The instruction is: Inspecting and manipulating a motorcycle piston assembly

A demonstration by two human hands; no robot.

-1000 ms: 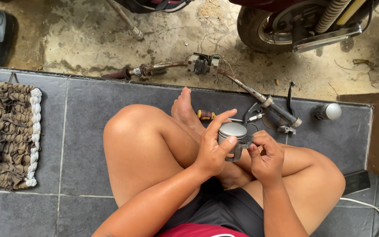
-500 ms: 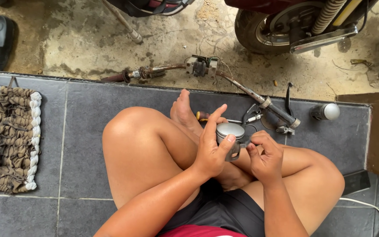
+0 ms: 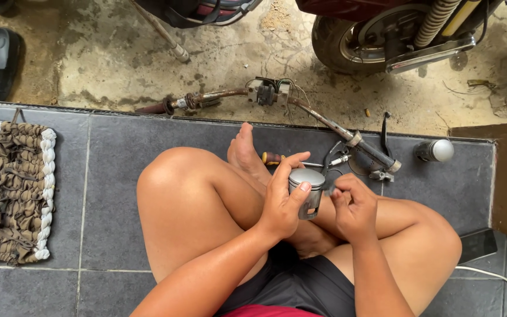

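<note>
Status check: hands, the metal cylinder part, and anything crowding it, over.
Left hand gripping the metal piston, thumb on its rim. Right hand pinching at its side. Screwdriver and rusty handlebar lie just beyond on the tiles, apart.

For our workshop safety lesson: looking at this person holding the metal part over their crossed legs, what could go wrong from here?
1. The grey metal cylinder is held only by the left hand above a bare foot; a slip could drop it there.
2. The right hand pinches at its side; anything small could fall onto the grey floor tiles and roll away.
</note>
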